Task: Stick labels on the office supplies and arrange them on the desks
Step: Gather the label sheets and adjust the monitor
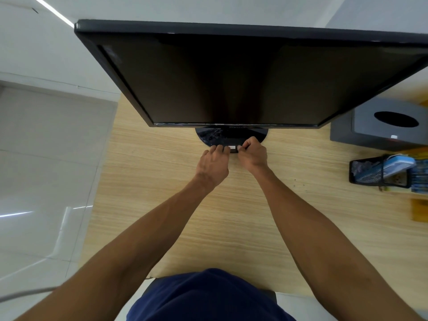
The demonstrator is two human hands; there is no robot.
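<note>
A black monitor (pixel 243 79) stands on a light wooden desk (pixel 162 181), its screen dark. Its glossy round base (pixel 215 136) faces me. A small white label (pixel 232 148) lies on the front edge of that base. My left hand (pixel 214 164) presses its fingertips on the label's left end. My right hand (pixel 252 154) pinches or presses the label's right end with bent fingers. Both hands touch the base, and most of the label is hidden between them.
A grey tissue box (pixel 379 128) with a dark oval opening sits at the right. In front of it stands a black mesh holder (pixel 375 172) with blue items inside. White floor tiles (pixel 46 158) lie beyond the desk's left edge. A dark chair edge (pixel 268 295) shows below.
</note>
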